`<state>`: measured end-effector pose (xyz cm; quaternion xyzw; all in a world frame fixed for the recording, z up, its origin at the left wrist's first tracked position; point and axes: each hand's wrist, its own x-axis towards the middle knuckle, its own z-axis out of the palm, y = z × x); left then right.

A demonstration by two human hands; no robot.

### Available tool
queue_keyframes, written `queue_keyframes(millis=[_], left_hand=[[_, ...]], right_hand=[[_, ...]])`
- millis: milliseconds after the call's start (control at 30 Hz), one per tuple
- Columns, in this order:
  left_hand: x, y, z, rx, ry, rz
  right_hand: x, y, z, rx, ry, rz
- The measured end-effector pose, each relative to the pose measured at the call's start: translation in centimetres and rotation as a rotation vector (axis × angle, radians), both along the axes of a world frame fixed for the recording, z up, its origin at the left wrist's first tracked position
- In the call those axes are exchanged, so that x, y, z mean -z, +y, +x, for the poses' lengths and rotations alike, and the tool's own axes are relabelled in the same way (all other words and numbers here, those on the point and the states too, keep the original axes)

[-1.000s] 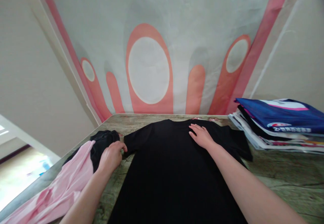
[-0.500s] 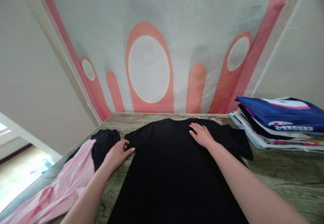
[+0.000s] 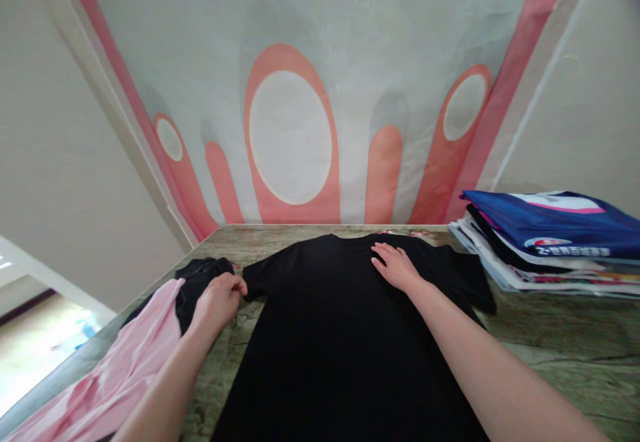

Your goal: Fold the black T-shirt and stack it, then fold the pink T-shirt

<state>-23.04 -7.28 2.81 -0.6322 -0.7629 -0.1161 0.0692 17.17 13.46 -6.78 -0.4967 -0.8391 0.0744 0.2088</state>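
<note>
One shirt lies flat mid-desk, collar pointing away, long axis running near to far, two sleeves sideways. The right hand lies palm-down, fingers slightly spread, below the collar; the left hand curls beside one cuff, pinching or not, I cannot tell. One pink garment lies left, one stack right.

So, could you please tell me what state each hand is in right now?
Left hand: curled at the sleeve; grip cannot be told.
Right hand: open, flat on the black shirt.
</note>
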Motion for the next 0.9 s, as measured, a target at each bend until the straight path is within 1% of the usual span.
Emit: queue_keyframes(millis=[67,100,167,200,267,333,400,500,567,667,733,800,867,900], left_hand=[[-0.7,1.5,-1.2,-0.051,0.016,0.051],[-0.9,2.6,-1.8,-0.074,0.005,0.04],[-0.9,5.2,-2.7,-0.133,-0.058,-0.045],[-0.6,6.5,-3.1,-0.164,-0.098,-0.094],[0.1,8.7,-3.6,-0.197,-0.14,-0.138],[1.0,10.1,-3.9,-0.219,-0.163,-0.146],[1.8,10.6,-4.1,-0.236,-0.187,-0.14],[2.6,10.6,-4.5,-0.241,-0.213,-0.097],[2.8,10.4,-4.8,-0.244,-0.271,-0.023],[2.9,10.4,-5.0,-0.262,-0.411,0.12],[3.1,10.4,-4.9,-0.262,-0.479,0.176],[3.2,10.4,-4.8,-0.235,-0.566,0.167],[3.3,10.3,-4.7,-0.175,-0.687,0.107],[3.2,10.2,-4.7,-0.148,-0.715,0.072]], right_hand=[[0.0,0.0,0.0,-0.002,-0.001,0.003],[0.1,0.0,0.0,-0.003,0.001,0.006],[0.1,0.0,0.0,-0.002,0.006,0.013],[0.1,-0.1,0.0,-0.002,0.008,0.016],[0.0,-0.2,0.0,-0.002,0.01,0.019],[-0.1,-0.3,-0.1,-0.006,0.011,0.022],[-0.3,-0.4,-0.1,-0.01,0.012,0.027],[-0.3,-0.3,-0.3,-0.002,0.019,0.037],[-0.2,-0.2,-0.3,0.002,0.019,0.037],[0.0,-0.1,-0.4,-0.002,0.017,0.039],[0.1,0.0,-0.4,-0.008,0.015,0.042],[0.1,0.0,-0.4,-0.015,0.015,0.042],[0.0,0.0,-0.4,-0.017,0.017,0.044],[0.0,-0.1,-0.4,-0.017,0.018,0.045]])
